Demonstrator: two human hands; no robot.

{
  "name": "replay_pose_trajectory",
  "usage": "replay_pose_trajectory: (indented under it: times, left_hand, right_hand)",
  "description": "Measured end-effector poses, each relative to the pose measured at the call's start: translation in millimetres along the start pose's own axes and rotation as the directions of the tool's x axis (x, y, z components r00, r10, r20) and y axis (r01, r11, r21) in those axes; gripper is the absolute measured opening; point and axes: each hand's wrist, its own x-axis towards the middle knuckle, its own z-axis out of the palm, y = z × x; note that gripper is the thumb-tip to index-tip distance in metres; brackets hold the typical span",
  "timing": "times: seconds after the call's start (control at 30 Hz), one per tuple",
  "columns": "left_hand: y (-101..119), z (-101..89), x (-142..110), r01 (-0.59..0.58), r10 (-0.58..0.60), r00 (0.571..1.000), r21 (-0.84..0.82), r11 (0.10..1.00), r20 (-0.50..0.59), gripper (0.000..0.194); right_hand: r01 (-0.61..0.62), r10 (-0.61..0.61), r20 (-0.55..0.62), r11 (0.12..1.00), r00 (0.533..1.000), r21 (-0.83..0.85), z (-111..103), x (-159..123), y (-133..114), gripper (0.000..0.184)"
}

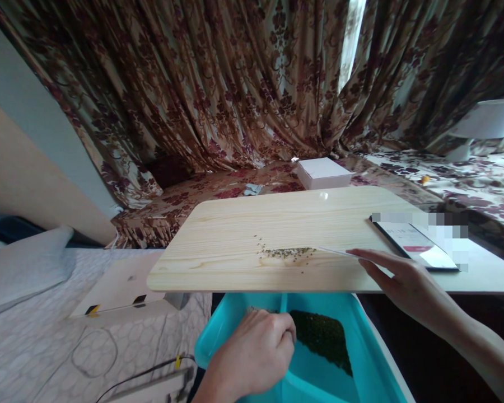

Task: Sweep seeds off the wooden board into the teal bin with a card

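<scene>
Where the small greenish-brown grains (289, 253) lie, they form a loose, elongated scatter on a pale wooden board (218, 232), near its front edge, with a few strays around the main group. A thin white stick (335, 251) points toward the right end of the scatter; whether its tip touches the grains cannot be told. The right hand (403, 280) grips this stick between thumb and fingers, low over the board. Below the front edge, the left hand (256, 350) hangs over a turquoise bin (218, 327), its fingers curled inward; whether they hold anything cannot be told. The bin is divided into compartments, and a dark green granular mass (321, 336) lies in the one to the right of the left hand. A dark-edged tablet (420, 246) lies on the board beyond the right hand. Behind the board are a white box (324, 173) on patterned cloth and floral curtains (235, 84); a lamp (487, 120) stands at far right.
</scene>
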Motion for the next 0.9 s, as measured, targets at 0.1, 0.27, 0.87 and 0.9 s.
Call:
replay_pose_trajectory:
  times: [0.1, 0.27, 0.87, 0.9]
  left_hand:
    - [0.1, 0.6, -0.2, -0.002, 0.002, 1.000, -0.006, 1.000, -0.008, 0.033]
    - [0.7, 1.6, -0.8, 0.003, -0.003, 1.000, 0.004, 1.000, -0.007, 0.033]
    - [-2.2, 3.4, -3.2, 0.002, -0.004, 0.999, -0.037, 0.999, -0.047, 0.032]
    - [-2.7, 3.3, -3.5, 0.002, -0.004, 0.999, -0.043, 0.999, -0.049, 0.031]
  right_hand:
    - [0.028, -0.028, 0.030, 0.999, 0.999, 0.021, -2.2, -4.7, -5.4, 0.029]
    - [0.010, -0.011, 0.035, 1.000, 0.999, 0.024, -5.8, -5.7, -13.1, 0.029]
    - [0.060, -0.065, 0.077, 0.996, 0.995, 0.065, -3.5, -5.1, -22.2, 0.029]
    - [0.059, -0.066, 0.089, 0.996, 0.994, 0.073, -1.6, -4.8, -22.8, 0.029]
